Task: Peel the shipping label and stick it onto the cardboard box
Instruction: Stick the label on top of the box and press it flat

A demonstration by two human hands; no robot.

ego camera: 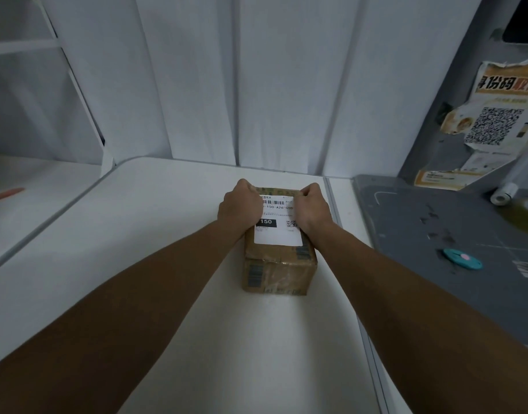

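A small brown cardboard box sits on the white table, taped over and with barcode stickers on its front. A white shipping label with a barcode, a black "150" block and a small QR code lies flat on the box top. My left hand is curled into a fist on the label's far left edge. My right hand is curled the same way on the far right edge. Both fists press down on the label and cover its upper corners.
A grey mat lies to the right with a teal cutter on it. A white roll and a torn QR poster sit at the far right. A red object lies on the left shelf. White panels stand behind.
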